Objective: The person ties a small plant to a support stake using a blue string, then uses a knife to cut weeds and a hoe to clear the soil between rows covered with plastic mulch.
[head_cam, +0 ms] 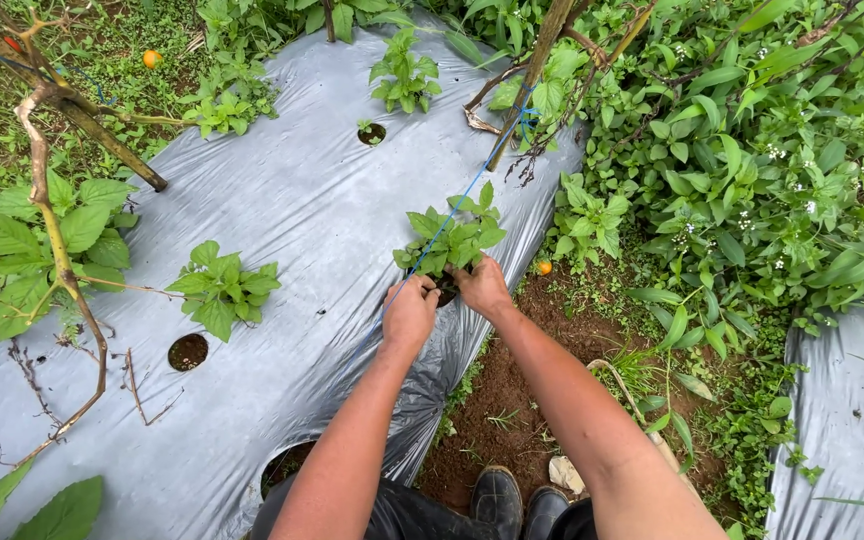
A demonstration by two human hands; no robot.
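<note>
Basically, both hands sit at the base of a small leafy plant (450, 238) in the centre of the frame, where it grows from a hole in the grey plastic sheet (292, 200). Left hand (409, 312) is curled with fingers together at the stem base; whether it pinches anything, cannot tell. Right hand (482, 286) is just beside it, fingers tucked under the leaves, grip hidden. A blue string (472, 185) runs from near the left hand up to a wooden stake (537, 70) at upper centre. Another plant (222, 290) grows at centre left, with an open hole (188, 351) below it. Black boots (497, 500) show at the bottom.
</note>
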